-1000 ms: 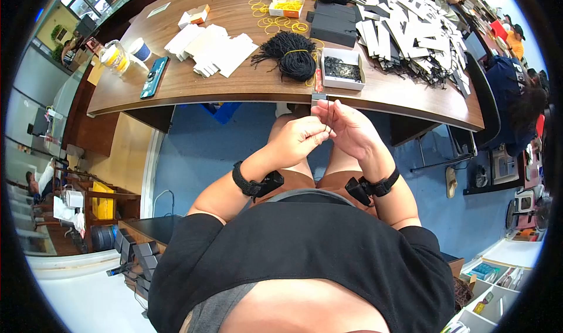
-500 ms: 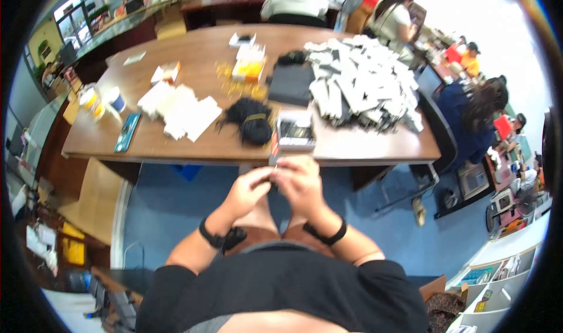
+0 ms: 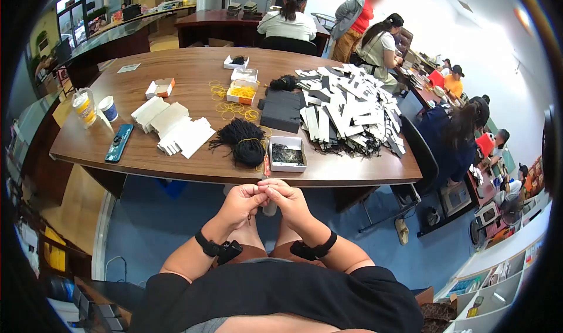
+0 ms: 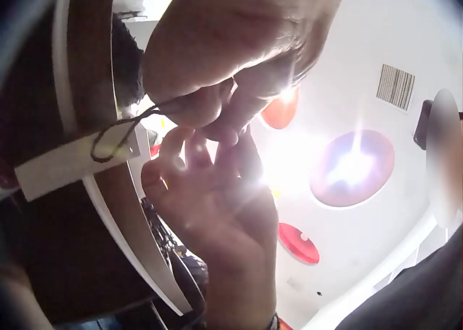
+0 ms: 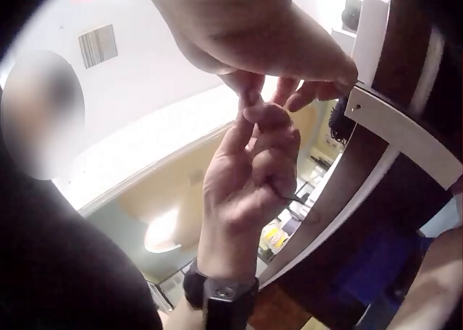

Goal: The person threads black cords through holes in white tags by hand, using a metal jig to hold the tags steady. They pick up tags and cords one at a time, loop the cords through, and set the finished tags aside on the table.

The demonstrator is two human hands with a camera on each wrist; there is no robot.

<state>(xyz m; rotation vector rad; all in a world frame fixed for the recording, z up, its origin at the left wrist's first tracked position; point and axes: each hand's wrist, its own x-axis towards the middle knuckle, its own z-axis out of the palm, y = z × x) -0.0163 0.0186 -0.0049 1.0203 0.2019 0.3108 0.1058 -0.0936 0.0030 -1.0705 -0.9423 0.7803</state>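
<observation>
Both hands meet at the fingertips just off the table's near edge. My left hand (image 3: 239, 206) pinches a thin black cord (image 4: 116, 136), its other fingers curled; a cord end sticks out of them in the right wrist view. Thumb and fingers of my right hand (image 3: 290, 204) close at the same spot, apparently pinching the cord too, though the fingers hide the exact grip. A cord loop hangs out beside the left hand in the left wrist view, in front of a pale strip-like card (image 4: 69, 169). The card (image 5: 405, 136) shows a small hole near one end.
On the table (image 3: 187, 63) are a white box of black pieces (image 3: 287, 154), a black cord bundle (image 3: 246, 151), white cards (image 3: 176, 127), a big pile of strips (image 3: 352, 110), yellow bands (image 3: 243, 93), a phone (image 3: 119, 142) and cups (image 3: 108, 107). Other people sit and stand beyond.
The right hand, spread with its palm showing a second ago beside the cord, has drawn in, and its fingertips now meet the left hand's. The head view has tilted up, showing more room.
</observation>
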